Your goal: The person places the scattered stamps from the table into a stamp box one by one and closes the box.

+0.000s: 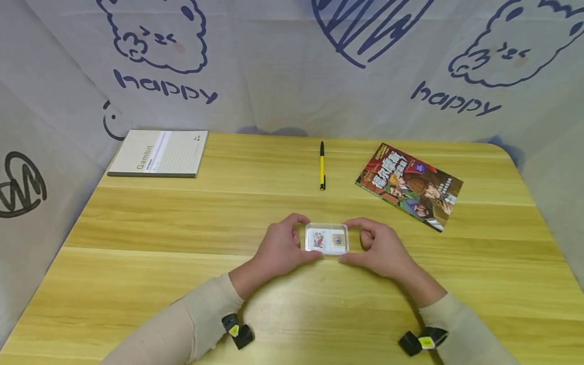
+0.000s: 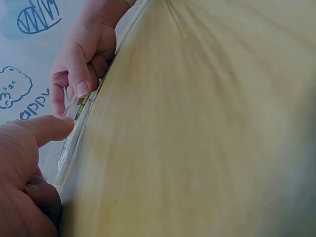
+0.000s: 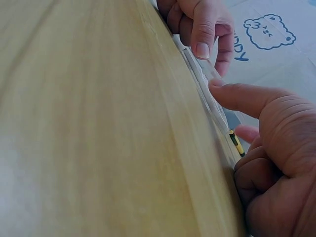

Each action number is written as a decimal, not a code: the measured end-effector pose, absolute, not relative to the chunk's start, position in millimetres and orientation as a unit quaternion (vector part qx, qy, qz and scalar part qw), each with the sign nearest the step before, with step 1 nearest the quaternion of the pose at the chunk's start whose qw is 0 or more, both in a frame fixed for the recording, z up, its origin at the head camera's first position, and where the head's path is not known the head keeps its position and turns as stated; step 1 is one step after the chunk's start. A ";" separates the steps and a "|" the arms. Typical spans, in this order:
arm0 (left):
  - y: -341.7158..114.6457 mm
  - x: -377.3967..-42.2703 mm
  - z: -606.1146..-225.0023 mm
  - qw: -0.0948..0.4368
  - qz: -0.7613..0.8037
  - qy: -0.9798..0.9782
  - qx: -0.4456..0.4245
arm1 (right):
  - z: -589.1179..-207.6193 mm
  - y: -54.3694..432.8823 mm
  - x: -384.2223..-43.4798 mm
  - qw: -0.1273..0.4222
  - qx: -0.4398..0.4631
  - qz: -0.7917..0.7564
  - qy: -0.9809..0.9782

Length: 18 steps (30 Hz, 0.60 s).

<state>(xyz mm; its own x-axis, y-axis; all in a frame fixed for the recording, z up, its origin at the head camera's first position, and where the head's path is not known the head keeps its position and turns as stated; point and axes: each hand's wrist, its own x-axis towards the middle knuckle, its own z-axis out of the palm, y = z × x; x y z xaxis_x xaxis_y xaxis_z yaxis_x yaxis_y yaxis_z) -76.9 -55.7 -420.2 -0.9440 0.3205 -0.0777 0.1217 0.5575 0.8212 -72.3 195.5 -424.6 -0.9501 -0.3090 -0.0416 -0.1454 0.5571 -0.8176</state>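
Note:
A small clear plastic case point(image 1: 326, 247) lies on the table in front of me, with two little printed pictures showing through it, one reddish and one yellow and blue. My left hand point(image 1: 280, 249) pinches its left end between thumb and forefinger. At the opposite end my right hand point(image 1: 385, 249) grips it the same way, thumb at the near edge and forefinger at the far corner. In the left wrist view the case point(image 2: 69, 150) appears nearly edge-on, low over the tabletop. Both thumbs are at its near edge in the right wrist view.
Beyond the hands lies a yellow and black pen point(image 1: 322, 167). A colourful comic-style book point(image 1: 410, 185) is at the back right, angled. At the back left rests a pale notebook point(image 1: 159, 153) on the wooden table point(image 1: 255, 197). A printed white cloth point(image 1: 274, 76) hangs behind.

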 end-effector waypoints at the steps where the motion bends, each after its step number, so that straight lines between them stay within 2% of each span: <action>1: -55.8 -77.0 -420.3 0.111 0.452 0.876 0.127 | -424.3 195.5 -72.1 0.092 -0.128 -0.454 0.877; 18: -54.5 -79.2 -418.4 0.131 0.426 0.887 0.124 | -424.9 195.0 -72.3 0.099 -0.117 -0.447 0.881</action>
<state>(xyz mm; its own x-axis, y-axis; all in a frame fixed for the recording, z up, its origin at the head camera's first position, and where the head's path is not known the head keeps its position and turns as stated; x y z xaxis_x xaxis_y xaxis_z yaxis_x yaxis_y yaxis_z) -79.2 -54.5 -418.4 -0.9349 0.3313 -0.1276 0.1077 0.6072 0.7872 -72.3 195.0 -424.9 -0.9527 -0.2956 -0.0704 -0.1181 0.5737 -0.8105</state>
